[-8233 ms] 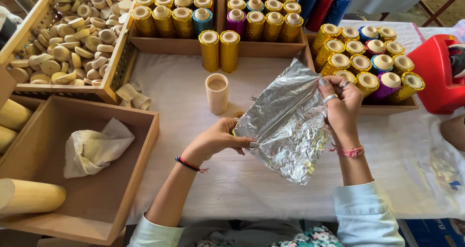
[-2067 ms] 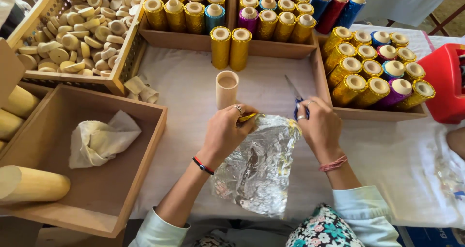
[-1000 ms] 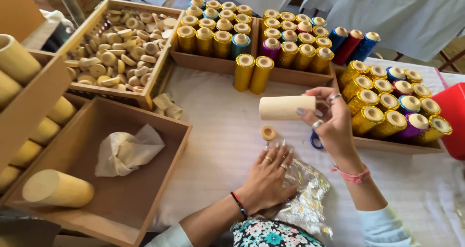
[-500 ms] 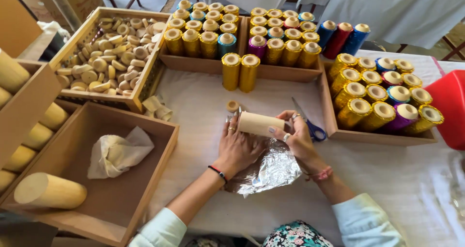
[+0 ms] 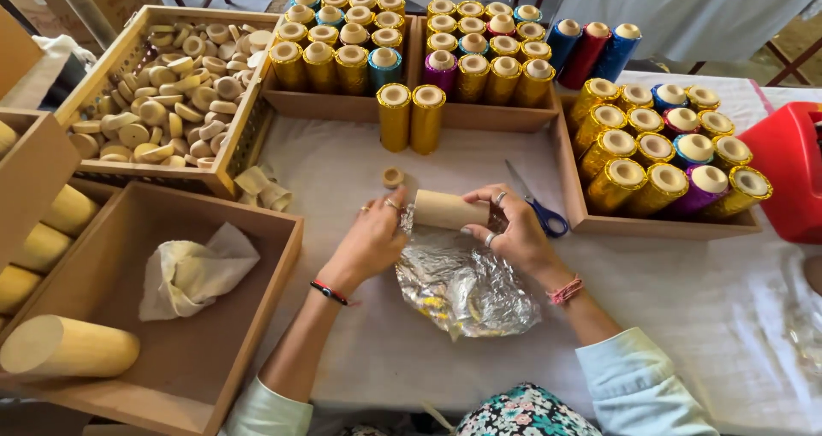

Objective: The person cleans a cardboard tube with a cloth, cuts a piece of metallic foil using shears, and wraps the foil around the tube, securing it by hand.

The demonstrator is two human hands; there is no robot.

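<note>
A: Hands?
B: Left hand (image 5: 370,241) and right hand (image 5: 514,231) palms down at frame centre, fingers curled, gripping the wooden cylinder (image 5: 449,210) ends.
A: Axis?
B: Lies horizontal, left-right, between both hands' fingertips, on the foil sheet (image 5: 467,286) far edge. Small wooden cap (image 5: 393,177) just beyond.

The wooden cylinder (image 5: 449,210), lifted clear in the right hand (image 5: 514,235) a second ago, now lies on the top edge of the crumpled foil sheet (image 5: 467,286), and the left hand (image 5: 372,239) has closed on its other end.
</note>
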